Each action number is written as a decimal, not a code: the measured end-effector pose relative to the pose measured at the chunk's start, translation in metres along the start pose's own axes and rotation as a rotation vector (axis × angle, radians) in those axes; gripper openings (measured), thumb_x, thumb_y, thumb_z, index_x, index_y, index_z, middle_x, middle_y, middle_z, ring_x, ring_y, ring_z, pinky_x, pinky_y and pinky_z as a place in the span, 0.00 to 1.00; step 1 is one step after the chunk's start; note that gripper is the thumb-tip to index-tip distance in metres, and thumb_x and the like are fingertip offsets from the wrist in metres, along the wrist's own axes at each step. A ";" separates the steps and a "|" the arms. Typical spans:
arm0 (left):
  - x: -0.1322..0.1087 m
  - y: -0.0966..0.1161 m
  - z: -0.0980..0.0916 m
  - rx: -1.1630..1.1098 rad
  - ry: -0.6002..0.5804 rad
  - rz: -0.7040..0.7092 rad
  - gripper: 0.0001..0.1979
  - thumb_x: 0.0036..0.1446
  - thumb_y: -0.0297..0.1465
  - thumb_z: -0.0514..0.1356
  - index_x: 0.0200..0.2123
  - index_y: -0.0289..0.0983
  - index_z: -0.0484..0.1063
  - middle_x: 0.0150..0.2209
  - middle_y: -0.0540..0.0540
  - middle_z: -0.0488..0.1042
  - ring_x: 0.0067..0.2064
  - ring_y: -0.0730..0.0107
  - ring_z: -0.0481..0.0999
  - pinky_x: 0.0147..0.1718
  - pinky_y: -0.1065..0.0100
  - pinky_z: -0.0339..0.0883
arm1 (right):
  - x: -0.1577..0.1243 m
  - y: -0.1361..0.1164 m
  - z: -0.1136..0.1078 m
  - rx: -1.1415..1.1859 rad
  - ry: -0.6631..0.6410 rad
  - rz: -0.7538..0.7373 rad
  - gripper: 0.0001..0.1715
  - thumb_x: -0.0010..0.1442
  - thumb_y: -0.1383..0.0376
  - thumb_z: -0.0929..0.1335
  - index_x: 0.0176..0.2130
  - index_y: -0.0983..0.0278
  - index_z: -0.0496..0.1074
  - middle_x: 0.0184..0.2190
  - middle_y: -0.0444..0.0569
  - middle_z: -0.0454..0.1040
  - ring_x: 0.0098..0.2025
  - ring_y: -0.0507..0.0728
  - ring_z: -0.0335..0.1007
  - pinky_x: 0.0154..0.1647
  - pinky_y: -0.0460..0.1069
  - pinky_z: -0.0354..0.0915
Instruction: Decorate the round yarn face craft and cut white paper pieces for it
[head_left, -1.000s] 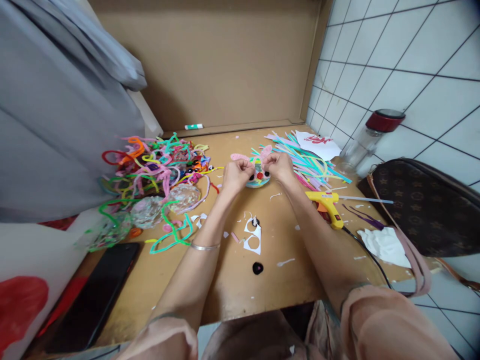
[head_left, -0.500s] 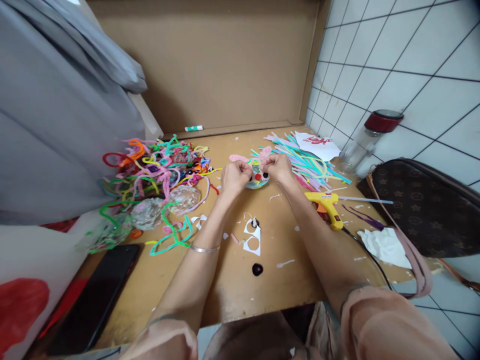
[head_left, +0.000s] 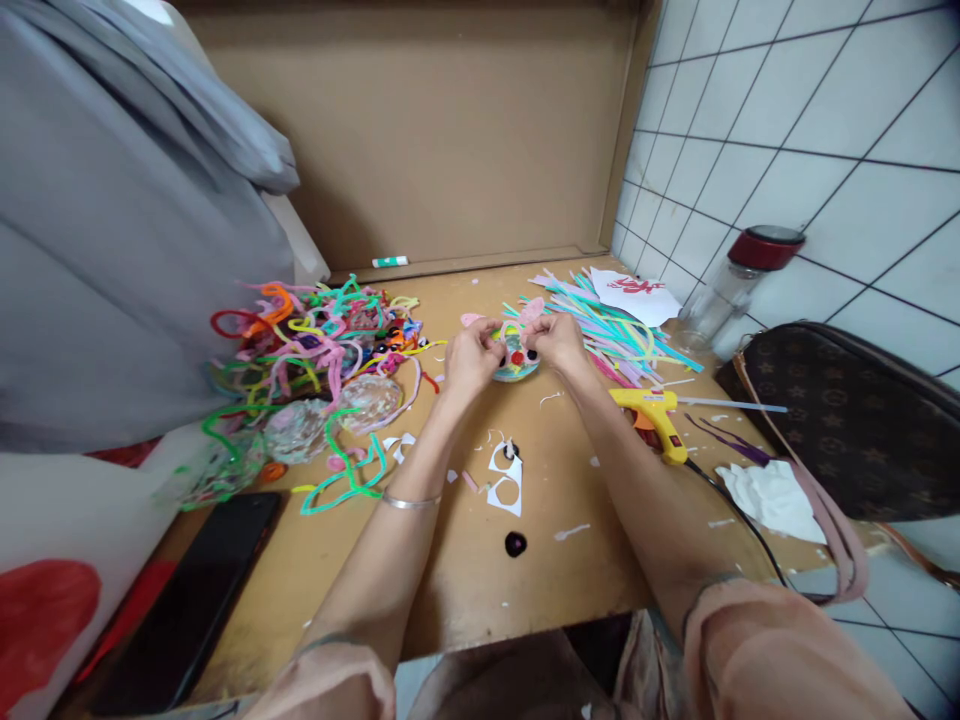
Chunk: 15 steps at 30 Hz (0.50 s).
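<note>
A small round animal-face craft (head_left: 517,372) with pink ears, a red nose and dark eyes sits between my hands at mid-table. My left hand (head_left: 472,357) is closed, fingertips pinching its left side near an eye and partly covering the left ear. On the other side, my right hand (head_left: 558,340) pinches the craft just below the right pink ear (head_left: 532,309). Exactly what lies under the fingertips is hidden. Closer to me are a white paper offcut (head_left: 507,494) with round holes and a small black disc (head_left: 515,544).
Tangled pipe cleaners (head_left: 322,340) and clear balls (head_left: 370,400) lie left, beside a phone (head_left: 199,600). Straight pipe cleaners (head_left: 600,318) lie back right. A yellow glue gun (head_left: 652,415), crumpled tissue (head_left: 772,497), brown bag (head_left: 855,420) and glass bottle (head_left: 720,300) occupy the right.
My left hand has shifted slightly up and over, covering more of the left ear. My right hand stays at the craft's right side, almost unmoved. The camera view has tilted a little.
</note>
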<state>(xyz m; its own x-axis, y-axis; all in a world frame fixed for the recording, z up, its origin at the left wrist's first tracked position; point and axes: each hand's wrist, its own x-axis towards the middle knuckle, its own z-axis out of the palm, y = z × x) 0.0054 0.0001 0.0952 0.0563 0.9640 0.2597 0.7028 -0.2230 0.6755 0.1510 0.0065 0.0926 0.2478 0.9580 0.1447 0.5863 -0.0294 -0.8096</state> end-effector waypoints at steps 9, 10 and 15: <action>-0.003 0.003 -0.003 0.085 -0.047 0.021 0.23 0.57 0.28 0.60 0.56 0.41 0.77 0.37 0.47 0.83 0.40 0.62 0.80 0.41 0.68 0.67 | 0.006 0.011 0.007 0.048 0.018 -0.010 0.08 0.45 0.73 0.68 0.24 0.64 0.77 0.23 0.45 0.78 0.27 0.53 0.73 0.32 0.46 0.66; -0.002 0.003 -0.003 0.091 -0.048 0.015 0.22 0.57 0.29 0.60 0.56 0.41 0.77 0.37 0.47 0.83 0.41 0.61 0.80 0.41 0.67 0.67 | 0.008 0.012 0.009 0.052 0.018 -0.017 0.08 0.45 0.73 0.68 0.24 0.64 0.77 0.24 0.45 0.78 0.27 0.54 0.73 0.32 0.46 0.67; -0.002 0.003 -0.003 0.100 -0.046 0.012 0.21 0.57 0.29 0.60 0.55 0.39 0.78 0.37 0.46 0.83 0.41 0.60 0.80 0.41 0.67 0.68 | 0.015 0.022 0.013 0.067 0.006 -0.104 0.08 0.44 0.72 0.68 0.25 0.64 0.77 0.23 0.46 0.78 0.27 0.55 0.74 0.31 0.47 0.67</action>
<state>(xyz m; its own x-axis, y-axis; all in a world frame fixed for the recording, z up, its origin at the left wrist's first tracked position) 0.0058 -0.0030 0.0988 0.0963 0.9675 0.2338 0.7690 -0.2214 0.5997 0.1579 0.0239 0.0692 0.1930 0.9532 0.2328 0.5566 0.0891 -0.8260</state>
